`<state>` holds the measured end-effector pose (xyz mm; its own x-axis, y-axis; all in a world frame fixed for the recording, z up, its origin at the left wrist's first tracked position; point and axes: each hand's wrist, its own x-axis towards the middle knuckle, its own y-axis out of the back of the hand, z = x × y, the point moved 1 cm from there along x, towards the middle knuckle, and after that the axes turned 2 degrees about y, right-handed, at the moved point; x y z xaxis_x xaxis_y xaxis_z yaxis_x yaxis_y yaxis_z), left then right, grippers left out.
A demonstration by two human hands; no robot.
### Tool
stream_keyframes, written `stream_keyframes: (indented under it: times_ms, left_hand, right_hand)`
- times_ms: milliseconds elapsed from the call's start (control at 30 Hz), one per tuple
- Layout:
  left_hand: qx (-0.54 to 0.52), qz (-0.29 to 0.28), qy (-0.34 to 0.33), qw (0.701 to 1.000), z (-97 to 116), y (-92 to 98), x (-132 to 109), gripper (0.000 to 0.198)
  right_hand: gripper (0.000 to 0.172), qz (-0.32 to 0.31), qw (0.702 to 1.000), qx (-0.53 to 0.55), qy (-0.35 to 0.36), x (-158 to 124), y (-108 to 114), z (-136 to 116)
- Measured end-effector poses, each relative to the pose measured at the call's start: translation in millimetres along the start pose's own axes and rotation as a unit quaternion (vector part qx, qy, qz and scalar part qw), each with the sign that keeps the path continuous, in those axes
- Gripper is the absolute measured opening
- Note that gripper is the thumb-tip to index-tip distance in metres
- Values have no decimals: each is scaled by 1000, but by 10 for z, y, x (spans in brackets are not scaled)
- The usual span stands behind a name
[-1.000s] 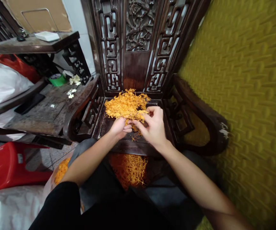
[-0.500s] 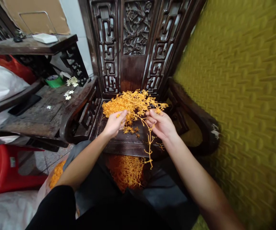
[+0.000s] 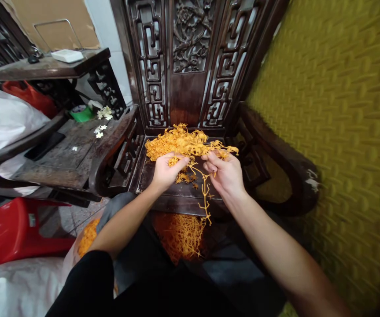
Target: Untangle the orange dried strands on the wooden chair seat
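A heap of thin orange strands lies on the seat of a dark carved wooden chair. My left hand is closed on a tuft at the heap's near edge. My right hand pinches a branched orange sprig whose long stem hangs down past the seat's front edge. The two hands are close together, just in front of the heap. More orange strands lie low down below the seat, between my knees.
A yellow textured wall fills the right side. Left of the chair stands a dark side table with white flowers and a green tape roll. A red plastic stool and a white sack lie further left.
A second ago both hands pinched strands low at the heap's front. They then lifted a branched sprig out of the heap, and its stem now dangles from my right hand.
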<state>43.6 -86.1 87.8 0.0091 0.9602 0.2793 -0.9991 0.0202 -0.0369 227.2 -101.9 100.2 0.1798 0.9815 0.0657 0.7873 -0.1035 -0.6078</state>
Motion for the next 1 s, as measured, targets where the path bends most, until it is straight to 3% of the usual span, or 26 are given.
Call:
stream_keyframes:
  times_ms: [67,133,233,333,467,567,767,1000]
  left_hand:
    - [-94,41,39,994,12,38,29,25]
    - [-178,45,85,979,42,64,67,27]
    - [-259,0,159,953,85,79,125,23]
    - [-309,20,209,927,66,137,209,22]
    - [-337,98,215,912,-11,299,340,20]
    - [-289,122,181,932,-41,366,361,16]
    - [-210,21,195,958,-60,313,279,18]
    - [-154,-173,230,945,-121,123,183,44]
  right_hand:
    - [24,28,999,4,36,57,57,-68]
    - [25,53,997,5,54,108,118,-129]
    - [26,33,999,-10,15,134,154,-148]
    - [27,0,999,-23,-22,98,136,-115]
    - [24,5,999,-32,-29,46,133,-116]
    - [21,5,998,-44,-43,46,153,-145]
    - [25,1,994,-12,-105,121,216,-130]
    - [24,-22,990,24,-139,129,187,-74]
